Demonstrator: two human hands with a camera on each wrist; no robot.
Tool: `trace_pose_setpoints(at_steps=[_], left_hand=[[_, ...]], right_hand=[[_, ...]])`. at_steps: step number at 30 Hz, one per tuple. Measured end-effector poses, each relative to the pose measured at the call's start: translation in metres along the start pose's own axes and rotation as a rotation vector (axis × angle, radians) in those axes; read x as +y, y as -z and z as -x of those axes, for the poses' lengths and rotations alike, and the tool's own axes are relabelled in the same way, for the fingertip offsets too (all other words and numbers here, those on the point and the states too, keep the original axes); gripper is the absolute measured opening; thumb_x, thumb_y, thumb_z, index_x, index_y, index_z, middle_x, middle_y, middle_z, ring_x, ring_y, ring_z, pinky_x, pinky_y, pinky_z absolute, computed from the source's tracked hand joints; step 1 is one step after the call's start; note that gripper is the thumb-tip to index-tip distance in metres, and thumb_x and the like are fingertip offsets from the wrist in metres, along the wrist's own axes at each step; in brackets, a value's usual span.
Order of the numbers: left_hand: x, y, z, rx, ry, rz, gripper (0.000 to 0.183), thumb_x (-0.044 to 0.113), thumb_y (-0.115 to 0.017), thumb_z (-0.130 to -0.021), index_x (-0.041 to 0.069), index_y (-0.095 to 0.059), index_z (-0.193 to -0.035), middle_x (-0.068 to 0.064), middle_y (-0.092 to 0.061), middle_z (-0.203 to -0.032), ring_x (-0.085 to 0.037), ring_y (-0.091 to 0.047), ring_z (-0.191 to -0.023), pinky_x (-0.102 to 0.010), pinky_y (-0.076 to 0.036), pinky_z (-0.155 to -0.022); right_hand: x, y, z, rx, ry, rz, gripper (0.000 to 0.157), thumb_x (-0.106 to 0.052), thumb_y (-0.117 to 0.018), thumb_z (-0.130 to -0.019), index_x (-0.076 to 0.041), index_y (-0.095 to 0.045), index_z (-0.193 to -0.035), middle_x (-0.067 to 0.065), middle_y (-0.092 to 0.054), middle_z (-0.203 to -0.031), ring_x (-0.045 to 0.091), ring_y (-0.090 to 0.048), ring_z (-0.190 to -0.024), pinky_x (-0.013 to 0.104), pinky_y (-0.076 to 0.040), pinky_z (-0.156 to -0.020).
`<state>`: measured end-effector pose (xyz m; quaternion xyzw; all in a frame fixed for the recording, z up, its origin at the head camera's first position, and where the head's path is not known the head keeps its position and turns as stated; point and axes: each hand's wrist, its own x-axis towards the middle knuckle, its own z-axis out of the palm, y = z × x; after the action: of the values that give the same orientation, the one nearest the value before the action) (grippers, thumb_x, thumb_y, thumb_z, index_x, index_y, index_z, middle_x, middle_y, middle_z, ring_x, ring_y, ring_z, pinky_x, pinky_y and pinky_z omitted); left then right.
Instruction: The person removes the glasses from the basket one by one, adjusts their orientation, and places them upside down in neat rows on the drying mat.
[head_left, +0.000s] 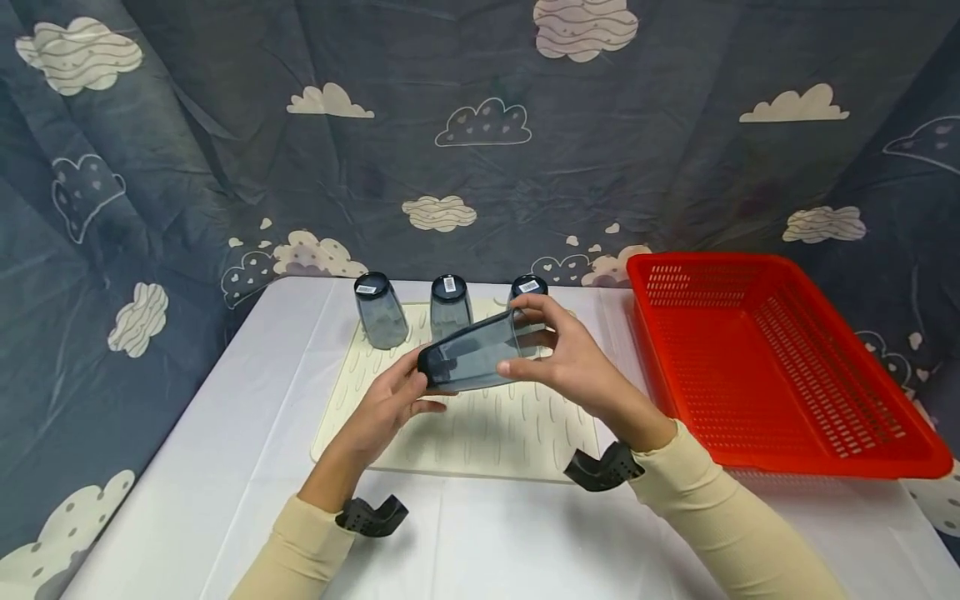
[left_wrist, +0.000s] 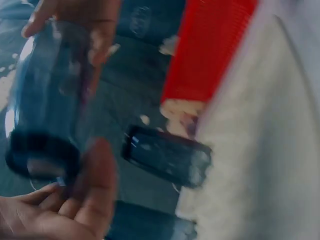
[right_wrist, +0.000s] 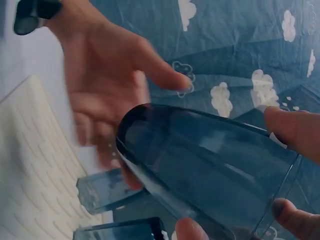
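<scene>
A tinted drinking glass (head_left: 476,354) is held tilted above the mat, its dark base toward the left and its mouth toward the right. My right hand (head_left: 577,362) grips it by the rim end, thumb on the near side and fingers on the far side. At the base end is my left hand (head_left: 382,412), its fingers loosely spread. In the right wrist view, that left hand (right_wrist: 107,75) shows its palm, with the thumb apart from the glass (right_wrist: 210,165). Three matching glasses stand upside down at the back: one left (head_left: 384,317), one middle (head_left: 450,307), one right (head_left: 528,286), partly hidden.
A cream ridged drying mat (head_left: 480,454) lies on the white-covered table (head_left: 225,500) beneath the hands. To the right stands a large red plastic basket (head_left: 652,350) with perforated walls. Behind the table hangs a dark cloth (head_left: 637,167) printed with clouds.
</scene>
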<state>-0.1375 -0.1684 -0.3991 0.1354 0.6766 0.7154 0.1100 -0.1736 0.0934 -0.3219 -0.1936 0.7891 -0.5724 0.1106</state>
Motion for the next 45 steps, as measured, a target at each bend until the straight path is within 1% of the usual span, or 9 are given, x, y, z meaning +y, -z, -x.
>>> trace_pose_setpoints(at_steps=[3,6,11,15,19,27,31,38,45], left_hand=[[0.008,-0.001,-0.004,0.017,-0.032,0.055,0.062,0.029,-0.056,-0.102,0.005,-0.031,-0.153,-0.022,-0.043,-0.147,-0.009,-0.063,-0.109,-0.027,-0.057,-0.089],[0.014,-0.001,-0.005,0.066,-0.038,0.042,0.058,0.024,-0.058,-0.101,0.004,-0.035,-0.150,-0.020,-0.045,-0.144,-0.008,-0.063,-0.107,-0.025,-0.058,-0.086],[0.017,-0.001,-0.003,0.085,-0.021,0.011,0.056,0.022,-0.058,-0.101,0.004,-0.036,-0.150,-0.020,-0.046,-0.143,-0.008,-0.063,-0.106,-0.026,-0.057,-0.086],[0.025,0.000,-0.005,0.121,-0.014,-0.081,0.054,0.020,-0.057,-0.100,0.005,-0.039,-0.149,-0.022,-0.050,-0.138,-0.011,-0.063,-0.104,-0.031,-0.058,-0.087],[0.045,0.002,-0.014,0.129,-0.010,-0.221,0.053,0.018,-0.058,-0.099,0.007,-0.042,-0.148,-0.022,-0.054,-0.132,-0.014,-0.061,-0.102,-0.037,-0.058,-0.088],[0.080,0.005,-0.028,0.101,-0.024,-0.409,0.055,0.017,-0.064,-0.096,0.011,-0.045,-0.147,-0.015,-0.058,-0.123,-0.011,-0.059,-0.084,-0.028,-0.052,-0.078],[0.089,0.003,-0.031,0.125,-0.053,-0.515,0.056,0.021,-0.070,-0.092,0.016,-0.049,-0.145,-0.009,-0.059,-0.120,-0.017,-0.051,-0.074,-0.029,-0.046,-0.069],[0.090,-0.004,-0.036,0.156,-0.059,-0.584,0.068,0.027,-0.071,-0.091,0.017,-0.042,-0.151,-0.012,-0.054,-0.145,-0.026,-0.061,-0.113,-0.043,-0.053,-0.095],[0.083,-0.014,-0.043,0.159,-0.147,-0.552,0.061,0.024,-0.075,-0.088,0.017,-0.052,-0.144,-0.009,-0.058,-0.135,-0.028,-0.065,-0.109,-0.043,-0.056,-0.092]], right_hand=[[-0.002,-0.004,-0.003,-0.026,0.042,-0.015,0.071,-0.006,-0.079,-0.080,-0.013,-0.041,-0.140,0.017,-0.049,-0.139,0.038,-0.058,-0.120,0.044,-0.061,-0.088],[-0.004,-0.005,-0.005,-0.031,0.068,-0.020,0.071,-0.004,-0.078,-0.080,-0.013,-0.041,-0.139,0.017,-0.049,-0.139,0.038,-0.058,-0.120,0.045,-0.061,-0.087],[-0.002,-0.007,-0.006,-0.055,0.042,-0.058,0.071,-0.002,-0.076,-0.082,-0.013,-0.038,-0.140,0.019,-0.045,-0.142,0.039,-0.056,-0.123,0.044,-0.061,-0.088],[0.001,-0.008,-0.007,-0.070,0.022,-0.116,0.072,0.000,-0.073,-0.084,-0.012,-0.033,-0.142,0.021,-0.041,-0.144,0.040,-0.055,-0.125,0.044,-0.060,-0.089],[0.004,-0.004,-0.006,-0.039,0.016,-0.144,0.074,0.001,-0.071,-0.083,-0.011,-0.030,-0.144,0.021,-0.039,-0.143,0.040,-0.053,-0.126,0.040,-0.060,-0.089],[0.009,0.000,-0.005,-0.014,0.007,-0.176,0.073,0.003,-0.071,-0.081,-0.008,-0.028,-0.139,0.019,-0.037,-0.140,0.039,-0.052,-0.125,0.032,-0.060,-0.083],[0.015,-0.001,-0.005,0.000,-0.025,-0.111,0.073,0.002,-0.076,-0.077,-0.007,-0.030,-0.133,0.019,-0.044,-0.138,0.038,-0.056,-0.118,0.032,-0.061,-0.080],[0.026,-0.012,-0.008,0.006,-0.013,0.042,0.078,-0.006,-0.085,-0.072,-0.007,-0.034,-0.130,0.016,-0.056,-0.132,0.033,-0.055,-0.114,0.039,-0.051,-0.091],[0.036,-0.026,-0.011,0.001,-0.044,0.025,0.079,-0.008,-0.086,-0.071,-0.007,-0.034,-0.131,0.014,-0.059,-0.129,0.030,-0.056,-0.116,0.039,-0.046,-0.092]])
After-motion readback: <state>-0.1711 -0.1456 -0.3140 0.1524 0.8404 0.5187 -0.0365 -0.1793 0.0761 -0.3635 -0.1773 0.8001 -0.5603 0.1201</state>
